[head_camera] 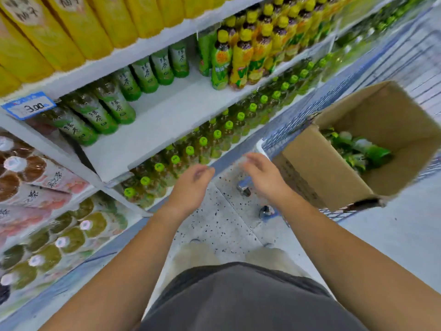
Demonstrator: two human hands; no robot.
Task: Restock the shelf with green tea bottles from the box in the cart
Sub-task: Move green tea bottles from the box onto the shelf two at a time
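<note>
Between the shelves on the left and the cart on the right, both hands hung over the speckled floor (214,225), holding nothing. The left hand (192,185) and the right hand (260,174) were blurred, with fingers loosely curled and released, well apart from any bottle.

The cardboard box (319,170) stood tilted in the wire cart (284,132), its plain brown flaps open. Inside lay a loose heap of green tea bottles (367,151), clear plastic with glossy green wrappers, lying on their sides at the bottom.

On the middle shelf (167,115), a smooth white board, a single row of the same bottles (112,103) stood along the far edge, with bare board in front of it. Right of that row stood slim bottles with yellow caps (243,51) and bright yellow-green labels. A blue-edged price tag (28,105) hung at the left end of the shelf above. That top shelf carried yellow packs (71,27). Below the middle board, rows of round green-capped bottles (202,142) holding amber liquid were packed tightly together.
</note>
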